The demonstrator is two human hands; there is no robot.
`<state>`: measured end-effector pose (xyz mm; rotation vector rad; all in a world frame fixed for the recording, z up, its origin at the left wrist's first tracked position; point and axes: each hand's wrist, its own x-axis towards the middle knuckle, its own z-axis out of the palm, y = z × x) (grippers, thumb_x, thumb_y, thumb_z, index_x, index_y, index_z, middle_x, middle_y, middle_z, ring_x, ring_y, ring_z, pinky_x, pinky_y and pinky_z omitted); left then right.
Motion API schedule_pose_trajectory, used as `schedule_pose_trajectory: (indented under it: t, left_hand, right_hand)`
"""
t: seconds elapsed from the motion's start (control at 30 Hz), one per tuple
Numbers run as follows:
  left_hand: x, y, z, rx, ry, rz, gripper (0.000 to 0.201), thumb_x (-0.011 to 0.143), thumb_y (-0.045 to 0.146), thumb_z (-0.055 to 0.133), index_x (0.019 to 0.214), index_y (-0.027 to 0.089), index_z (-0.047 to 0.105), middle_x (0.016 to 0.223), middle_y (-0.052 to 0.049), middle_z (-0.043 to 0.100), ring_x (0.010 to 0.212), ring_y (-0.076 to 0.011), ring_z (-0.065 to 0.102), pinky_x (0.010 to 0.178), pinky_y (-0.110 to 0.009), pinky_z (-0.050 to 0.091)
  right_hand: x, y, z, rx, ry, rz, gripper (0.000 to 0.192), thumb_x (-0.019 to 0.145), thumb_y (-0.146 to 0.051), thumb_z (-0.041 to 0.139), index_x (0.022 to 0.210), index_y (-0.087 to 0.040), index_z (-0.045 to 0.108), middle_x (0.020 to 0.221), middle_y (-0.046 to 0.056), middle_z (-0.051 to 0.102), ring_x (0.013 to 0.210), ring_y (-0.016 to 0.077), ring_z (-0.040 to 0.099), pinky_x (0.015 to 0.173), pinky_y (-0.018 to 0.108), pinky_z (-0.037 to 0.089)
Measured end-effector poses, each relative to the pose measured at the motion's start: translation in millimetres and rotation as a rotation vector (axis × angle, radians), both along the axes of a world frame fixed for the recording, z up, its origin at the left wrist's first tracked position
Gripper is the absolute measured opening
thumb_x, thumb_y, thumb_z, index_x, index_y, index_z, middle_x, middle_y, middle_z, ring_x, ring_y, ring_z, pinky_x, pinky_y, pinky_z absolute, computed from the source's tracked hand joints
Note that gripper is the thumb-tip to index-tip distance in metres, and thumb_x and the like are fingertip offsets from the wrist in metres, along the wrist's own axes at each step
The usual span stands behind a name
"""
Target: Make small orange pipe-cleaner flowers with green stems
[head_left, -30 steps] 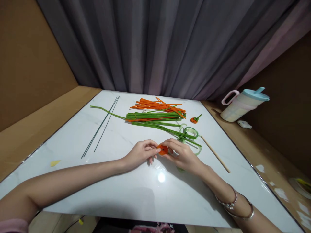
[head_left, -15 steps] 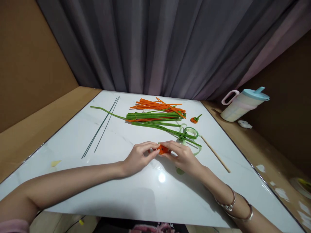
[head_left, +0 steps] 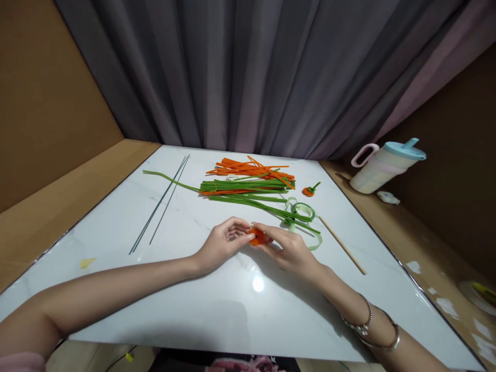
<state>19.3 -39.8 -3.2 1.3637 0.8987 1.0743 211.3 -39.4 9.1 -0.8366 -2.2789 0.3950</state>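
Observation:
A small orange pipe-cleaner coil (head_left: 257, 237) sits between the fingertips of both hands, low over the white table (head_left: 217, 310). My left hand (head_left: 225, 243) pinches it from the left and my right hand (head_left: 289, 249) grips it from the right. Just beyond my right hand lie green pipe cleaners (head_left: 248, 186), a curled pale green ribbon (head_left: 304, 211) and orange pipe cleaners (head_left: 251, 168). A finished little orange piece with a green stem (head_left: 310, 190) rests farther right.
Thin dark wires (head_left: 158, 204) lie at the left of the table. A wooden stick (head_left: 343, 245) lies to the right. A lidded jug (head_left: 382, 165) stands on the wooden ledge at right. A yellow scrap (head_left: 87, 262) sits near the left edge. A curtain hangs behind.
Both hands have stayed together on the orange coil, with the fingers shifting slightly around it. The view has drifted a little.

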Motion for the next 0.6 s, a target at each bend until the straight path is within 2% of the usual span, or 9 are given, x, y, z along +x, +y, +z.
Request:
schedule_pose_trajectory:
  t: [0.13,0.23,0.37,0.43,0.6]
  left_hand:
    - [-0.9,3.0,4.8,-0.076,0.023,-0.014,0.026,0.080,0.034,0.062,0.096,0.014,0.062,0.088,-0.005,0.066,0.079,-0.0141,0.059,0.070,-0.026,0.047]
    - [-1.5,4.1,7.4,-0.080,0.050,-0.052,0.025,0.081,0.035,0.061,0.093,0.014,0.065,0.086,-0.005,0.067,0.071,-0.0127,0.058,0.064,-0.024,0.046]
    - [-2.7,4.4,4.5,-0.036,0.005,-0.072,0.021,0.081,0.032,0.061,0.093,0.015,0.064,0.088,-0.005,0.068,0.073,-0.0130,0.061,0.066,-0.024,0.048]
    - [-4.2,4.2,1.6,0.041,0.020,-0.063,0.019,0.083,0.031,0.059,0.094,0.015,0.063,0.089,-0.005,0.069,0.078,-0.0136,0.063,0.071,-0.024,0.049]
    - [-8.9,2.7,-1.8,0.378,0.206,-0.030,0.016,0.088,0.023,0.052,0.097,0.016,0.063,0.095,-0.005,0.069,0.083,-0.0137,0.064,0.076,-0.024,0.051]
  right_hand:
    - [2.3,0.9,2.4,-0.023,-0.034,-0.059,0.029,0.089,-0.025,0.051,0.117,-0.017,0.054,0.091,0.009,0.069,0.072,0.0160,0.064,0.064,0.029,0.054]
    - [3.8,2.1,2.6,-0.035,-0.025,-0.036,0.029,0.089,-0.021,0.050,0.118,-0.018,0.051,0.100,0.009,0.068,0.080,0.0159,0.065,0.068,0.028,0.054]
    - [5.5,3.1,1.3,-0.053,-0.069,-0.010,0.031,0.089,-0.018,0.048,0.120,-0.019,0.048,0.109,0.010,0.065,0.092,0.0176,0.064,0.074,0.029,0.054]
    - [6.4,3.3,1.2,-0.058,-0.090,0.001,0.032,0.090,-0.017,0.047,0.122,-0.019,0.047,0.110,0.011,0.065,0.094,0.0183,0.064,0.075,0.030,0.054]
    - [9.4,3.4,0.7,-0.064,-0.124,0.046,0.039,0.089,-0.012,0.044,0.126,-0.019,0.045,0.109,0.012,0.065,0.094,0.0190,0.063,0.073,0.032,0.054]
